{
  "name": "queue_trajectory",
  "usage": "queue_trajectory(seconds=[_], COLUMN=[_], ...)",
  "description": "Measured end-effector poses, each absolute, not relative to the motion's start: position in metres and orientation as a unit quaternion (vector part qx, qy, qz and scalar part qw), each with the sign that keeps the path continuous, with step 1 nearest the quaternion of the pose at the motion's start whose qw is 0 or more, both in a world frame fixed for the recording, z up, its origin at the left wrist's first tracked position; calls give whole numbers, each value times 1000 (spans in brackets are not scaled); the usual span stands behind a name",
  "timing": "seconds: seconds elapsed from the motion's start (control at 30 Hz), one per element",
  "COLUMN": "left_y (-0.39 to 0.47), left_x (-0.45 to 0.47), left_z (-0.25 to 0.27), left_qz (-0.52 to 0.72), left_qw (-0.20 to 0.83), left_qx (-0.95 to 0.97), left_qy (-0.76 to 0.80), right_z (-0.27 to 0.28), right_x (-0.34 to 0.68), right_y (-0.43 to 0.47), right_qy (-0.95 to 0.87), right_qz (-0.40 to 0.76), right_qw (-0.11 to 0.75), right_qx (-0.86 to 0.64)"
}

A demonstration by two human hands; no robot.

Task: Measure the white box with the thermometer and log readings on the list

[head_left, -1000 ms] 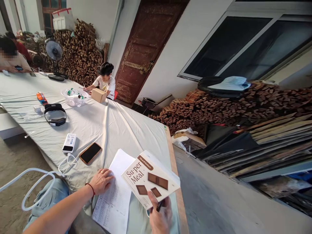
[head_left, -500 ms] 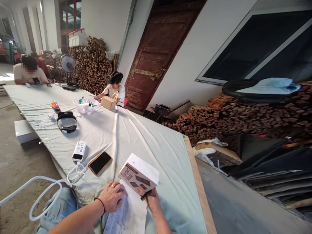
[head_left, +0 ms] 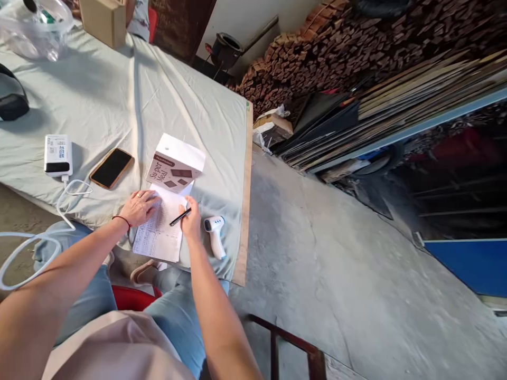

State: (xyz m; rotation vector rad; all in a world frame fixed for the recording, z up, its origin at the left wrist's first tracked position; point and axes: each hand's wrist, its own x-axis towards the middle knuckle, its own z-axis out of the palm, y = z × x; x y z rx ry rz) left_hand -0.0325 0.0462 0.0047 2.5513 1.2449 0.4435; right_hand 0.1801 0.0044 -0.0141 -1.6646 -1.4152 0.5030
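Observation:
A sheet of paper (head_left: 158,240) covered in rows of writing lies before me on the cloth-covered table. My left hand (head_left: 139,208) rests on the sheet's left edge, palm down, fingers loosely out. At its right edge, my right hand (head_left: 190,220) grips a black pen (head_left: 178,217), whose tip points left over the page. Beyond the paper's top stands a white and brown box (head_left: 174,168) lettered "Super Meal", apart from both hands. To the right of my right hand lies a white infrared thermometer (head_left: 216,237). A phone (head_left: 111,168) with an orange-brown edge lies beyond my left hand.
A white power bank (head_left: 58,153) with a looping cable sits at the left. Farther back are a clear plastic tub (head_left: 34,37), a cardboard box (head_left: 103,24) and a black headband-like device (head_left: 13,105). The table's wooden edge (head_left: 244,211) runs along the right.
The view has tilted down and right. My right hand, holding the pen, has drawn away from the box to the paper's right side. The thermometer has come into view; my left hand stays on the paper.

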Motion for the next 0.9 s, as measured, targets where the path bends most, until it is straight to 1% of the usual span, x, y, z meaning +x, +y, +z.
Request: queue_trajectory(seconds=[0.13,0.37,0.63,0.73,0.9], left_y=[45,43,44,43,39], left_x=[-35,-37,-37,-36,-25], left_z=[6,8,4,7,19], left_qz=[139,136,148,147,124], left_qw=[129,146,74,64,41], left_qx=[882,896,904,904,904], left_qy=[431,397,394,396,407], right_z=[-21,-17,-30,-31,-33], right_x=[164,171,154,151,148], right_y=[-21,-19,-37,-39,-39], right_qy=[-609,-629,-678,-681,-669], right_qz=[180,130,50,38,45], right_qw=[395,348,268,261,275], right_qx=[-664,-682,-683,-684,-689])
